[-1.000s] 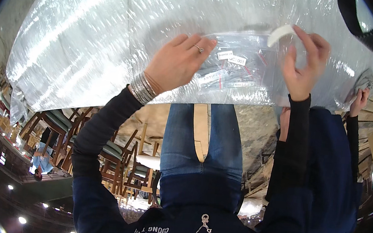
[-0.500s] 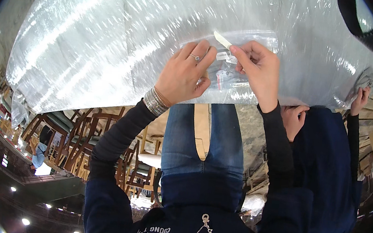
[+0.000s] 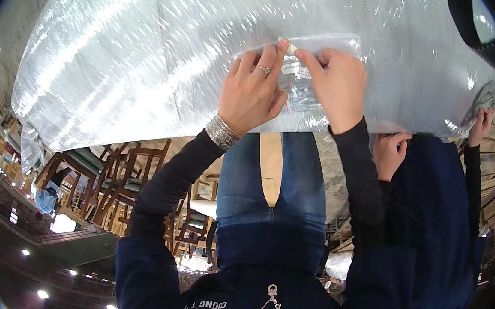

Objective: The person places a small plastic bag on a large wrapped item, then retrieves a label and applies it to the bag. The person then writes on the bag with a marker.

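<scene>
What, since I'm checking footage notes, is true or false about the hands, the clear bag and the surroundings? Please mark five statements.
1. The left hand and right hand both touch the short off-white strip. True.
2. The stacked thin silver bangles circle the right wrist. False: they circle the left.
3. The flat clear plastic bag lies on the floor. False: it lies on the shiny transparent plastic film.
4. The left hand wears a silver ring. True.
5. The co-worker in navy clothing is at the person's left. False: at the right.
</scene>
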`<state>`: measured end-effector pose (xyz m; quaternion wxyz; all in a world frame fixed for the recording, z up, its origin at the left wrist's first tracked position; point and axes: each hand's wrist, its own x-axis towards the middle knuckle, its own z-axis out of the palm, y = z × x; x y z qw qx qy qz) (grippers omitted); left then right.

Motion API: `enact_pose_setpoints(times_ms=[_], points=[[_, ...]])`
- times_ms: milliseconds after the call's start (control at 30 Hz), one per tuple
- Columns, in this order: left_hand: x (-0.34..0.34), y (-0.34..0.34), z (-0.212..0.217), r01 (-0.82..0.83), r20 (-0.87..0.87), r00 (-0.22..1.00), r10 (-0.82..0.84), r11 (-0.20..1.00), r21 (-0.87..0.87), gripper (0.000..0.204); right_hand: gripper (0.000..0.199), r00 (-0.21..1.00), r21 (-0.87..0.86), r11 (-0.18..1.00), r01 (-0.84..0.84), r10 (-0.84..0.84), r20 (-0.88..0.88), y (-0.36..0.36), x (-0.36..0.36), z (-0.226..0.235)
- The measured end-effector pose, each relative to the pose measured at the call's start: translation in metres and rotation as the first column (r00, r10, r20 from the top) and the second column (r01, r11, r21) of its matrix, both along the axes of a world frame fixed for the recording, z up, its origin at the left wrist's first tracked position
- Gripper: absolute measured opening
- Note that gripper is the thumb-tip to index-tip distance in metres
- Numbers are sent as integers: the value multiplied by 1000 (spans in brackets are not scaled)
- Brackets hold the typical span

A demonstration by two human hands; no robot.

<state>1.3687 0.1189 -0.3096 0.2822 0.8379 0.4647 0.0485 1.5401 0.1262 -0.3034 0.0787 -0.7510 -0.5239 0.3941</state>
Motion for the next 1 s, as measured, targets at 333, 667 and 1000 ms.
enact_pose_setpoints(times_ms=[333,667,1000], points=[[9,0,6,-38,-71,997,38,999,9,80,45,982,-199,968,-150,169,84,-13,34,8],[13,4,13,-149,-92,985,148,989,-2,56,47,995,-287,955,-81,92,25,-32,60,4],[22,34,2,-235,136,964,230,972,19,28,45,937,270,912,307,-339,80,-86,35,14]])
